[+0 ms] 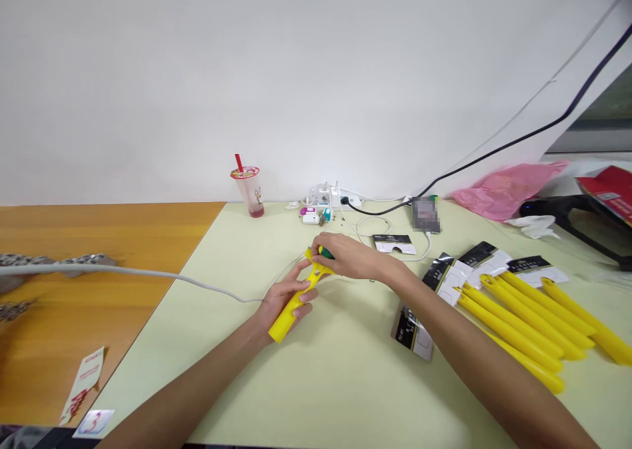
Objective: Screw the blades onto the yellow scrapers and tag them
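My left hand (280,299) is wrapped round a yellow plastic tube (291,312), which tilts up and to the right above the table. At the tube's upper end, my right hand (348,255) closes on a small green object (326,252) with some yellow on it. Its fingers cover most of that piece, so its kind is hard to make out. To the right lie several similar yellow tubes (523,311), some with a hole at the end. Black and white cards (413,330) are scattered beside them, partly behind my right forearm.
A plastic cup with a red straw (249,195) stands by the wall. Near it are a power strip (326,197) with cables and a phone-like device (425,213). A grey cable (148,271) crosses from the left. At right are a pink bag (503,189) and black frame (567,215).
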The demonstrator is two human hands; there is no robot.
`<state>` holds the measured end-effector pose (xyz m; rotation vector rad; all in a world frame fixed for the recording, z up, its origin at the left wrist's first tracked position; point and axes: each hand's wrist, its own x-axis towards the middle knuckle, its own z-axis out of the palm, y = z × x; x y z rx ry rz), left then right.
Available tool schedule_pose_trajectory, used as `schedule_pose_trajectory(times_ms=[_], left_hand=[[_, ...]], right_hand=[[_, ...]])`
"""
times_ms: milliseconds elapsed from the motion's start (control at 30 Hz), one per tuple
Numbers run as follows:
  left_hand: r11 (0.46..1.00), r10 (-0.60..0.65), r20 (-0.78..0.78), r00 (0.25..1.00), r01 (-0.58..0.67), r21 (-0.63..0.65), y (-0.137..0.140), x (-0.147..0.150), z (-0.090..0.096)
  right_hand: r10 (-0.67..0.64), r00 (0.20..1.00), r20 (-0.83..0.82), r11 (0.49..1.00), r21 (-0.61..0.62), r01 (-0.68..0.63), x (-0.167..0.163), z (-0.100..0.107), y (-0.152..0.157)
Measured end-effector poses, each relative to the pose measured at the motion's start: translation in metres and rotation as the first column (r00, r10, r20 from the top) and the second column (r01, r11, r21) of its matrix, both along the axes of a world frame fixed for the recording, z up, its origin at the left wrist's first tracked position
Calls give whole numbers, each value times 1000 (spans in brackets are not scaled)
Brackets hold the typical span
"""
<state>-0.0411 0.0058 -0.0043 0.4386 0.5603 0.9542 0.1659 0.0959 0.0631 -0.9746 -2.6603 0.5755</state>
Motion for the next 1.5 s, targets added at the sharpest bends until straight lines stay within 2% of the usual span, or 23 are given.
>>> schedule_pose_trajectory(times_ms=[133, 267, 433, 867, 1200, 1500], left_hand=[[999, -31, -43, 999, 32, 39, -1, 2, -1], [993, -61, -97, 993, 69, 90, -1, 3, -3], [987, -101, -134, 986, 116, 109, 0, 3, -4], [974, -180, -115, 977, 193, 116, 1, 3, -9], [973, -200, -100, 975, 210, 99, 1, 2, -6], [974, -196, -79, 977, 204, 98, 0, 3, -4]], right_hand=[[-42, 997, 62, 999, 24, 41, -1, 6, -5], [-28, 996, 81, 999, 37, 25, 0, 10, -8], [-15, 997, 72, 1000, -2, 15, 3, 15, -10], [-61, 989, 132, 998, -15, 63, 5, 17, -15], [-32, 992, 123, 999, -32, 36, 2, 20, -15], [-84, 987, 136, 996, 26, 81, 1, 22, -13]])
